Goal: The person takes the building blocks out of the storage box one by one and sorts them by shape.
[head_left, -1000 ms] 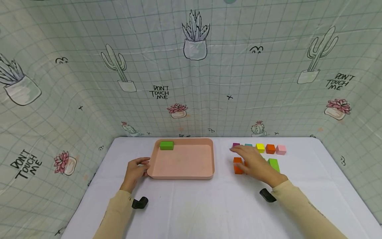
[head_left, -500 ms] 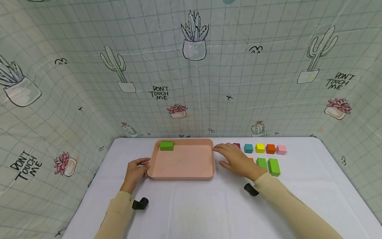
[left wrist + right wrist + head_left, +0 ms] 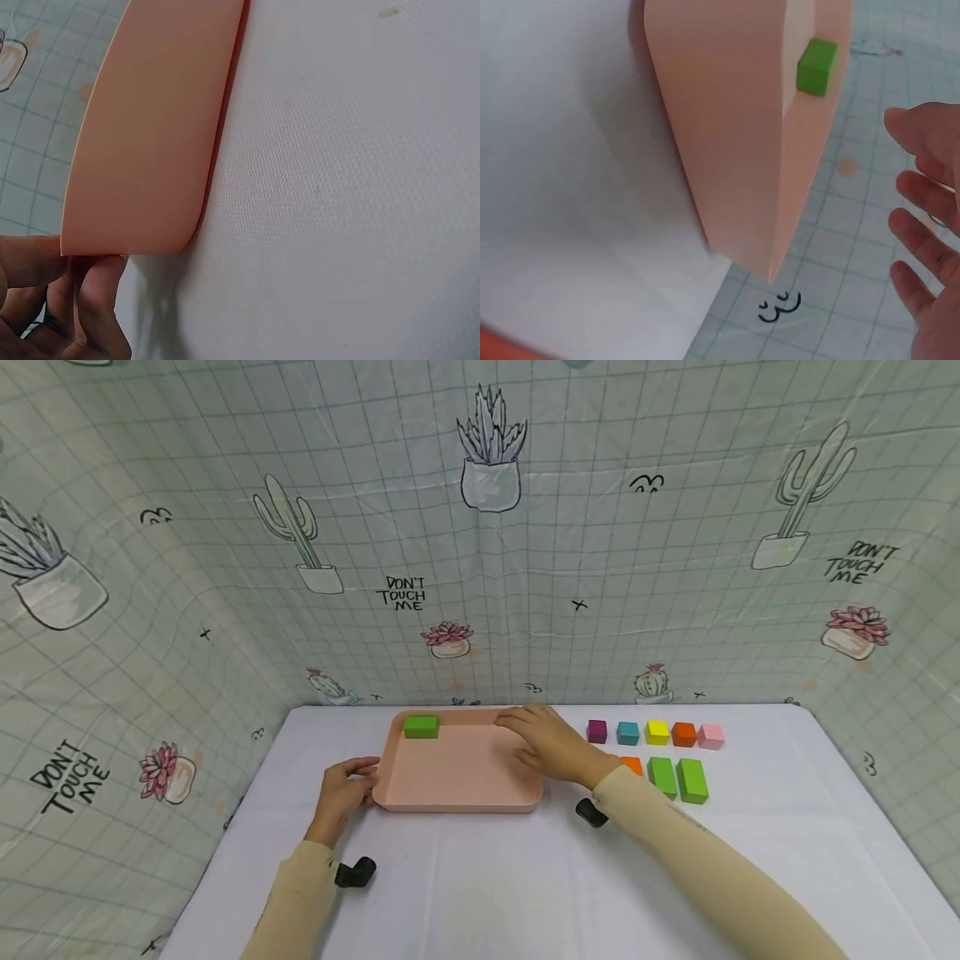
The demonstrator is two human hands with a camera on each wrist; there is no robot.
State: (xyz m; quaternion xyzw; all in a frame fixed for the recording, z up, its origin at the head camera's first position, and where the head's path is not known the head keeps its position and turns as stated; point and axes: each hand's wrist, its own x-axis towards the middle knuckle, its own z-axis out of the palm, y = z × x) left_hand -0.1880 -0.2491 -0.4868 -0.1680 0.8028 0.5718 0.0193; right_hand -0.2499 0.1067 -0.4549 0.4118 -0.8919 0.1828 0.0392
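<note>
A shallow peach tray (image 3: pixel 457 806) lies on the white-covered table, with a green block (image 3: pixel 422 727) in its back left corner. My left hand (image 3: pixel 343 793) grips the tray's left edge; in the left wrist view the thumb and fingers (image 3: pixel 101 292) meet at its front corner. Over the right part of the tray reaches my right hand (image 3: pixel 551 745), its fingers loosely bent. The right wrist view shows those fingers (image 3: pixel 922 195) spread apart with nothing between them.
Right of the tray sits a back row of cubes: purple (image 3: pixel 597 732), teal (image 3: pixel 627 733), yellow (image 3: pixel 657 732), red-orange (image 3: pixel 684 735) and pink (image 3: pixel 712 737). Nearer are two green blocks (image 3: pixel 693 781) and an orange block (image 3: pixel 632 766), partly behind my right sleeve. Patterned cloth (image 3: pixel 487 610) walls the back.
My right hand has moved left from above the blocks to over the tray's right side, uncovering the purple and teal cubes. The left hand stays at the tray's edge.
</note>
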